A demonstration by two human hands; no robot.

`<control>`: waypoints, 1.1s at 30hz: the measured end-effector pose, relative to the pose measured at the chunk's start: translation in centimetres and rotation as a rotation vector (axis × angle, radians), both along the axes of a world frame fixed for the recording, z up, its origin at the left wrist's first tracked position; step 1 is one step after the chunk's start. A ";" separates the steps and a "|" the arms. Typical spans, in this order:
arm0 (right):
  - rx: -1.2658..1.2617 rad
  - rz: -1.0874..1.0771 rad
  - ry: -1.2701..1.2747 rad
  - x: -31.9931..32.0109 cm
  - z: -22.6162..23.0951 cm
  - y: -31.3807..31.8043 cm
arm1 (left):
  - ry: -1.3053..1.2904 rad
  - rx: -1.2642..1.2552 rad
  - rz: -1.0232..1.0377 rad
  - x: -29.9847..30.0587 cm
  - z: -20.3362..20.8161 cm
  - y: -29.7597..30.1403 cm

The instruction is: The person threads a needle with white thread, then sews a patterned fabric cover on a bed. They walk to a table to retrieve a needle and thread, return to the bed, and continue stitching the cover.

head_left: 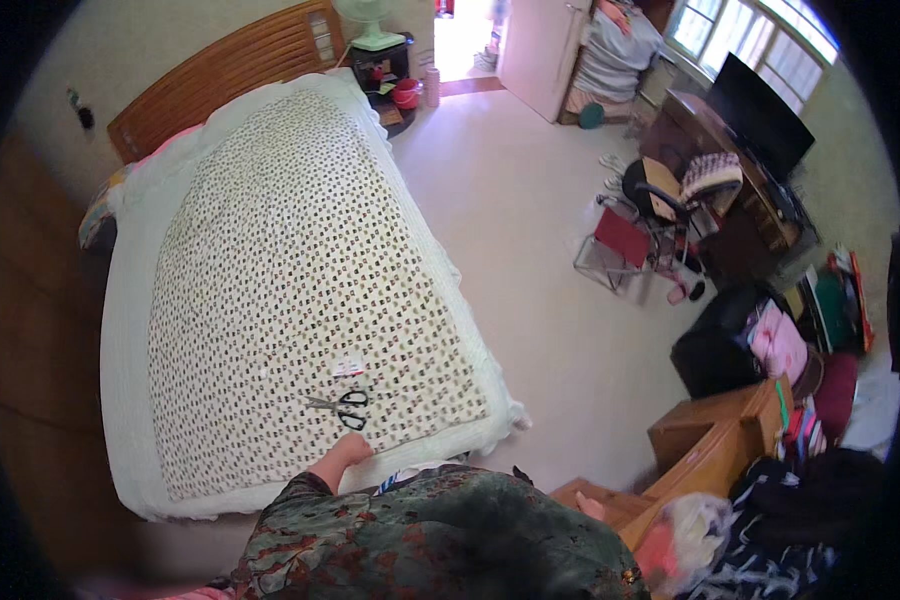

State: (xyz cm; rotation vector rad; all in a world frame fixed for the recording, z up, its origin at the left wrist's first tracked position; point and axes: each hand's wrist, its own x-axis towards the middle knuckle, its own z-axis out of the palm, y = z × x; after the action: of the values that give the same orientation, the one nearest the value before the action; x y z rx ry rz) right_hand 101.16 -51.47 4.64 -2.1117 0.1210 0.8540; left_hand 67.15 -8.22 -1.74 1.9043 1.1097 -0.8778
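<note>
Left hand (350, 448), its grip unclear, is near scissors (341, 406) on patterned bedding (270, 270).

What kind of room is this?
It looks like a bedroom. There's a big bed with a patterned cover, a curved wooden headboard at its far end, and a pale green fan close by.

Scissors (339, 406) on bedspread (270, 260), left hand (346, 453) near (grip unclear)
</note>
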 end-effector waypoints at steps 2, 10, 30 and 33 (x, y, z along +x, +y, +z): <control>-0.124 -0.168 0.343 4.4 2.9 2.7 | -0.191 0.036 0.055 6.3 1.8 -0.9; -0.130 -0.018 0.214 28.7 -2.8 1.5 | -0.440 0.296 0.400 23.1 -2.8 -4.7; -0.048 0.220 0.259 58.9 -3.5 34.5 | 0.235 -0.181 -0.244 33.6 -4.1 1.2; -0.053 0.102 0.153 62.9 -2.9 38.8 | 0.183 0.008 0.096 42.8 1.1 14.4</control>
State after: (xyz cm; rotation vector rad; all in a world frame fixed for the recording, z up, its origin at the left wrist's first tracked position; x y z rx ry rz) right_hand 164.03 -12.71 1.71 -2.1154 0.1174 1.0840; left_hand 109.98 6.13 -0.63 1.7883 1.3040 -1.0103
